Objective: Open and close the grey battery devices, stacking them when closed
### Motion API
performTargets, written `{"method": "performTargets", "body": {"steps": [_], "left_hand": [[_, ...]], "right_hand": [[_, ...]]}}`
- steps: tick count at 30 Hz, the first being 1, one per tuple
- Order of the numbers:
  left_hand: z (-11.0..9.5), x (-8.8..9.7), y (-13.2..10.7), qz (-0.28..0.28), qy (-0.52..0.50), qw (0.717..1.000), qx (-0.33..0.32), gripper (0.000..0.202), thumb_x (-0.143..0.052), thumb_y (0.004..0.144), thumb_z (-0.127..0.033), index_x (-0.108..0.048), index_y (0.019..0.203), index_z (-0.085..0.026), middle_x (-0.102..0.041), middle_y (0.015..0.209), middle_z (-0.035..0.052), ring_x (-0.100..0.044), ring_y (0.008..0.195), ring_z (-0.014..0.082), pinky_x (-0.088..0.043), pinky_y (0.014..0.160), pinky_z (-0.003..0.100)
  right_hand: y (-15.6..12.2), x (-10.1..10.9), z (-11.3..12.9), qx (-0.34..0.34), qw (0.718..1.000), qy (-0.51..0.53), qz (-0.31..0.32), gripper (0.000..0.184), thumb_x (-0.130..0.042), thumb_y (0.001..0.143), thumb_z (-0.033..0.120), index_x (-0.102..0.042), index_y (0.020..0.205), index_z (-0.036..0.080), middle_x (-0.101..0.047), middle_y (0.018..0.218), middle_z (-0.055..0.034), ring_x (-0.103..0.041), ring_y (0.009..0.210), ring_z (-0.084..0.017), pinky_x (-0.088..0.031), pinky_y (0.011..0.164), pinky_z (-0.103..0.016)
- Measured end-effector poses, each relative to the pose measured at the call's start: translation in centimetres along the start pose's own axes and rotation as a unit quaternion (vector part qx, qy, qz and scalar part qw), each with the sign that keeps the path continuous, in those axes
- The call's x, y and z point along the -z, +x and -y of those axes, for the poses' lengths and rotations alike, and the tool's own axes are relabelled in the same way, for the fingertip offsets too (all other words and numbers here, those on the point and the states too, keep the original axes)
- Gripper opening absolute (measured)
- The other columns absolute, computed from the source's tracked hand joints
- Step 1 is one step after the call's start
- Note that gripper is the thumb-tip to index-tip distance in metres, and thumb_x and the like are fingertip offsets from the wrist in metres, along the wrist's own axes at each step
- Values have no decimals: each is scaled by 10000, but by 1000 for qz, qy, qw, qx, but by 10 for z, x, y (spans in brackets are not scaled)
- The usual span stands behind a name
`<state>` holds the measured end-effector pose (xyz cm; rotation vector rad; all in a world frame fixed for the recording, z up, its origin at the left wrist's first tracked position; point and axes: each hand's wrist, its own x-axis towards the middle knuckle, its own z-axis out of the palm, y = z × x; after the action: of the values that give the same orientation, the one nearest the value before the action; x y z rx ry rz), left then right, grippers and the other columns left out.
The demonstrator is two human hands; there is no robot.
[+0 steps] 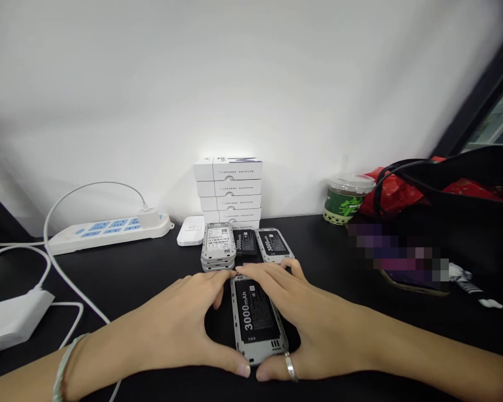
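A grey handheld device casing [265,349] lies on the black tabletop in front of me, with a black battery [254,312] marked 3000mAh in its open back. My left hand [188,318] grips the casing's ends from the left, fingertips at the far end and thumb at the near end. From the other side my right hand [305,318], with a ring on it, does the same; its fingers hide part of the far right corner. Just beyond are a stack of similar casings [218,243], a loose black battery [246,243] and another casing with a battery [273,245].
White boxes [238,187] stand stacked against the wall beside thin white square pieces [191,230]. At left are a power strip [109,231], a white adapter [17,321] and cables. At right stand a drink cup [343,201], a phone [414,279] and a black bag [473,223].
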<state>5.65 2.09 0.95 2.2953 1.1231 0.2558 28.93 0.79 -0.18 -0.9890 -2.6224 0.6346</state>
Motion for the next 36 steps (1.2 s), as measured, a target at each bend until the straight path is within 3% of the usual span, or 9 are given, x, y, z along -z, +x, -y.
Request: {"method": "performTargets", "body": {"steps": [5,7,10,12,16,20,24,36], "left_hand": [[1,4,-3,16,14,999,47,820,-832,496,-720,-552,1099,-240,-592,919,-4,-567,783,218,-439,642,298],[0,7,-5,36,25,996,73,770,-832,492,-717,-522,1002,-230,-579,899,-5,-562,773,215,-432,624,293],[0,13,-6,69,28,994,79,629,-839,554,-649,-505,895,-239,-568,848,-23,-558,756,201,-412,599,278],[0,16,-5,86,25,993,71,519,-835,606,-589,-524,827,-238,-566,842,-27,-558,750,191,-407,590,271],[-1,22,0,109,10,993,53,293,-714,795,-471,-570,749,-220,-574,845,-17,-580,770,177,-447,645,271],[2,25,4,141,5,990,30,164,-685,821,-338,-606,755,-210,-577,872,-15,-592,813,166,-478,718,265],[7,24,5,148,11,988,32,136,-680,825,-321,-613,776,-213,-571,881,-23,-579,813,152,-478,723,255],[7,23,5,144,8,989,27,149,-685,831,-307,-602,753,-211,-568,865,-29,-578,797,145,-475,710,249]], "right_hand": [[-6,7,-1,-47,998,23,-19,966,-890,480,378,-441,1320,217,-553,1240,-96,-509,1143,-327,-408,1024,-484],[-21,19,-9,-89,995,38,-33,938,-895,478,380,-438,1286,245,-563,1171,-70,-546,1077,-310,-476,937,-449],[-45,48,-36,-122,989,58,-53,879,-876,566,419,-405,1296,282,-579,1176,-70,-595,1029,-293,-518,863,-414],[-55,69,-61,-149,985,42,-81,815,-866,604,399,-420,1274,277,-546,1276,-91,-584,1096,-303,-504,910,-418],[-48,93,-102,-173,982,5,-73,736,-858,600,423,-459,1193,244,-550,1266,-89,-565,1137,-301,-475,970,-430],[-26,97,-118,-168,985,7,-36,657,-847,600,424,-446,1086,235,-551,1302,-99,-543,1195,-313,-429,1033,-437],[-14,95,-122,-168,985,16,-24,650,-845,587,426,-422,1045,243,-538,1343,-104,-527,1233,-325,-427,1040,-424],[-11,85,-125,-149,988,30,-17,606,-837,593,461,-427,989,256,-531,1396,-88,-553,1227,-310,-463,1015,-403]]}}
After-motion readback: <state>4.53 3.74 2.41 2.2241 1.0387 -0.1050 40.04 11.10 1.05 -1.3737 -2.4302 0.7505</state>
